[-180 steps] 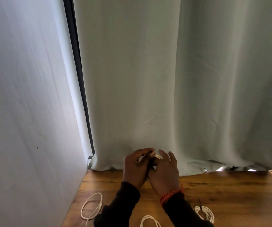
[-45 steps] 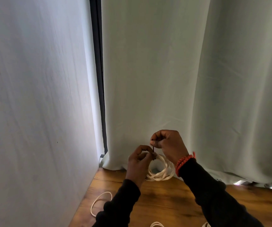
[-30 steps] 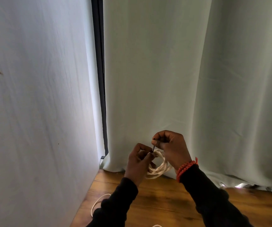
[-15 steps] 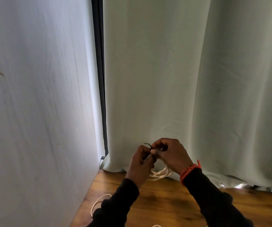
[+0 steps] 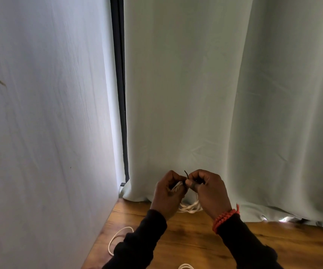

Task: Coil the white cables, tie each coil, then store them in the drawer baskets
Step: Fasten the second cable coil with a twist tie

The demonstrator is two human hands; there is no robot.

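At the near edge I see part of a white coil lying on the wooden tabletop, cut off by the frame. Slightly farther and to the left, a loose white cable loop lies on the wood near the white wall, partly covered by the left black sleeve. The right black sleeve rises from the near right, with a red beaded bracelet at the wrist. Farther in, at centre, I hold both hands raised above the tabletop and close together. My left hand has its fingers curled around the upper strands of the white cable coil, whose lower loops hang between the two hands, just in front of the curtain hem. My right hand has its fingers curled, thumb and forefinger pinching a thin dark tie at the top of the coil; one end of the tie projects upward between the hands. At the far side, a pale green curtain hangs to the tabletop, with a dark vertical frame between it and the wall on the left.
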